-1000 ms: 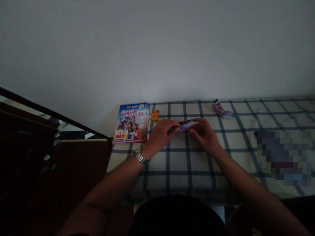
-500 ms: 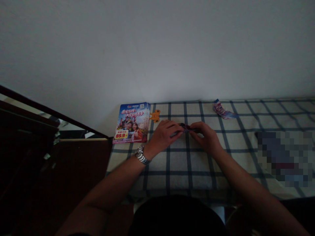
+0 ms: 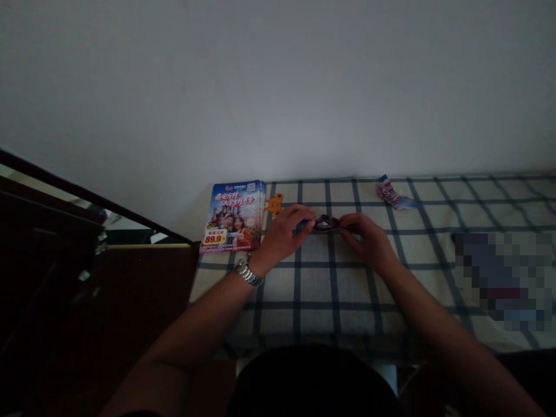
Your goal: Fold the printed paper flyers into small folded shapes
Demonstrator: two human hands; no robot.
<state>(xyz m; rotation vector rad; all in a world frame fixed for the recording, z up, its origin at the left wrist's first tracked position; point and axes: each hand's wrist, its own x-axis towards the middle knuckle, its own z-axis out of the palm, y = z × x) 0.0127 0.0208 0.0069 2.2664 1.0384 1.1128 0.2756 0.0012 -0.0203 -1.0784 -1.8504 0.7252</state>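
Note:
My left hand [image 3: 287, 230] pinches the left end of a narrow folded paper flyer [image 3: 326, 222], where a bit of blue shows by the fingertips. At its right end, my right hand [image 3: 364, 236] grips it between thumb and fingers. The paper is dark and small, with a gap visible between its layers; its printing cannot be made out. To the left of my left hand lies a stack of printed flyers [image 3: 232, 217] marked 89.9. A yellow bear-shaped piece [image 3: 274, 204] sits between the stack and my left hand.
A pleated, colourful paper piece [image 3: 393, 196] lies by the wall at the back right. The checked tablecloth [image 3: 317, 289] covers the table. A blurred-out item [image 3: 499, 278] rests at the right. Dark furniture [image 3: 43, 255] stands left of the table.
My left hand has moved left along the folded flyer, away from my right hand. More of the paper now shows between them, and its layers have opened slightly.

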